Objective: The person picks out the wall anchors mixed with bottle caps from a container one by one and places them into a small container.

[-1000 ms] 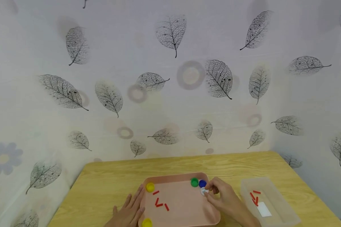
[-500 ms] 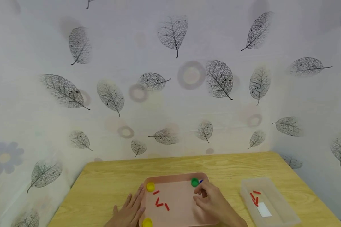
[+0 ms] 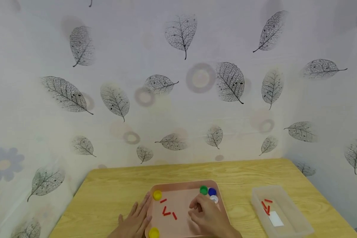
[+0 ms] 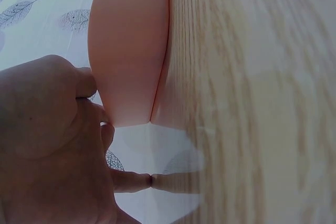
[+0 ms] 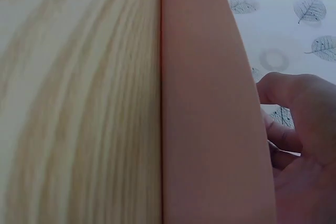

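Note:
A pink tray (image 3: 181, 228) lies on the table, holding several short red sticks (image 3: 167, 214). My left hand (image 3: 133, 219) rests against the tray's left side with its fingers stretched out; in the left wrist view, the hand (image 4: 52, 140) touches the tray's outer wall (image 4: 128, 51). Over the right half of the tray is my right hand (image 3: 209, 215), thumb and forefinger slightly apart, with nothing visible between them. Just behind it sit a white cap (image 3: 214, 199), a blue cap (image 3: 212, 191) and a green cap (image 3: 203, 190). In the right wrist view the tray wall hides its fingertips.
Two yellow caps, one at the back (image 3: 157, 195) and one at the front (image 3: 153, 232), stand along the tray's left side. A clear plastic box (image 3: 297, 215) on the right contains several red sticks (image 3: 268, 210) and a white card (image 3: 276, 218). A leaf-patterned wall covering rises behind the table.
My right hand has moved left from the white cap towards the middle of the tray. The white cap stays in the back right corner. My left hand has kept its place.

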A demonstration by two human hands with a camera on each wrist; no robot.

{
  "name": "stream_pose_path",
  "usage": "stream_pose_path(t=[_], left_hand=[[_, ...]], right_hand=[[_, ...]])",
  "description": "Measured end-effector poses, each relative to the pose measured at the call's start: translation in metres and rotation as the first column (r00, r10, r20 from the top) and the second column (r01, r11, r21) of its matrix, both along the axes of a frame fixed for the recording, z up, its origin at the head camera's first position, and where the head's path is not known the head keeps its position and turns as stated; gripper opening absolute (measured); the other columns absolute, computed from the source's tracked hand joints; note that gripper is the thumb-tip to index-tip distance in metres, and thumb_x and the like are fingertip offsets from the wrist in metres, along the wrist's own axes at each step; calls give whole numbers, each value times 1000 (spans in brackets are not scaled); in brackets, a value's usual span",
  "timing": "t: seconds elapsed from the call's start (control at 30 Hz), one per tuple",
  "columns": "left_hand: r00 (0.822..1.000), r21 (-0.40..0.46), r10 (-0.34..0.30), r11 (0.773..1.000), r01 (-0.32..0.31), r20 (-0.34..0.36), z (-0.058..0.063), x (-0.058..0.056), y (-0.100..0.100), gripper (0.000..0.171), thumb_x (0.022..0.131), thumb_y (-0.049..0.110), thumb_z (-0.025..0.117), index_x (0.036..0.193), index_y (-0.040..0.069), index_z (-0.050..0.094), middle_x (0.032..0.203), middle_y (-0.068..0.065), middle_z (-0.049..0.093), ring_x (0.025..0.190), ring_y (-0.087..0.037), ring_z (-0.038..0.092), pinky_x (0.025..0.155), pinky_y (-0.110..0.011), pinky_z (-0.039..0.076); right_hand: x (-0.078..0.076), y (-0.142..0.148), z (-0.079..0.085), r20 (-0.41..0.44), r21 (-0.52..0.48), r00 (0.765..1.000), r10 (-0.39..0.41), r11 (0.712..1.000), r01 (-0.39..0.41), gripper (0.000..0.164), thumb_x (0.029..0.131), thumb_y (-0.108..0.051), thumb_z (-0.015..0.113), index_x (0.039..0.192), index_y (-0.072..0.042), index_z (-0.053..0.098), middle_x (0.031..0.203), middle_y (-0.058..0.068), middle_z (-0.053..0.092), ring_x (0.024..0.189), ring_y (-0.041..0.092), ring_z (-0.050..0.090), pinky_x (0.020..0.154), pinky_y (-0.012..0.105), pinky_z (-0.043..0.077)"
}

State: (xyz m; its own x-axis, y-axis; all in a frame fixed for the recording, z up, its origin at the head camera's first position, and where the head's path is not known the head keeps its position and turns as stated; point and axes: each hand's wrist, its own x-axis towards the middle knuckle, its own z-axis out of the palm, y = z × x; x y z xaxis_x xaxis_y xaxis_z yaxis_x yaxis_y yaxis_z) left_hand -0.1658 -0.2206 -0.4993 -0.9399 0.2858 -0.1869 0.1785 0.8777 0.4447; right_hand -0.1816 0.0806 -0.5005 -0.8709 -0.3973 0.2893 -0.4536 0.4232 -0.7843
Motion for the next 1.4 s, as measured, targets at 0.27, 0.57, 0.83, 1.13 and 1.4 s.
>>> stream_pose_path(t=[0.27,0.57,0.83,1.13,1.4], left_hand=[[1000,-24,3,1000,-3,-18,2,1,1,63,98,58,22,153,30,6,159,7,5,137,-45,21,78,-87,2],[1000,-23,10,1000,-11,-11,3,2,1,64,98,59,22,153,30,7,159,6,6,138,-43,20,79,-86,0],[1000,-21,19,1000,-18,13,3,3,0,66,96,63,21,153,32,7,159,7,8,138,-42,21,81,-86,5],[1000,-16,2,1000,-2,-20,0,1,0,64,99,57,23,154,27,8,159,4,7,139,-42,18,79,-87,1],[1000,0,-15,1000,15,-13,0,0,-1,64,100,54,23,154,25,5,159,2,4,139,-43,17,77,-87,-3]], right_hand=[[-1,-21,-1,127,16,992,10,1000,-12,10,86,-16,67,90,-16,58,86,-8,55,77,7,52,69,21,48],[-1,-37,-4,232,60,973,3,998,-17,8,83,-14,66,87,-17,59,79,-8,54,69,5,51,62,21,46],[1,-47,-4,280,166,959,-33,986,-15,12,83,-21,70,85,-19,58,77,-6,50,66,7,48,55,22,43],[-2,-52,-6,195,248,980,-29,969,-21,12,85,-20,70,82,-22,59,76,-12,47,68,2,46,59,18,44],[-3,-51,-6,134,265,991,-8,964,-28,12,84,-15,69,80,-20,59,75,-13,46,66,1,45,59,17,44]])
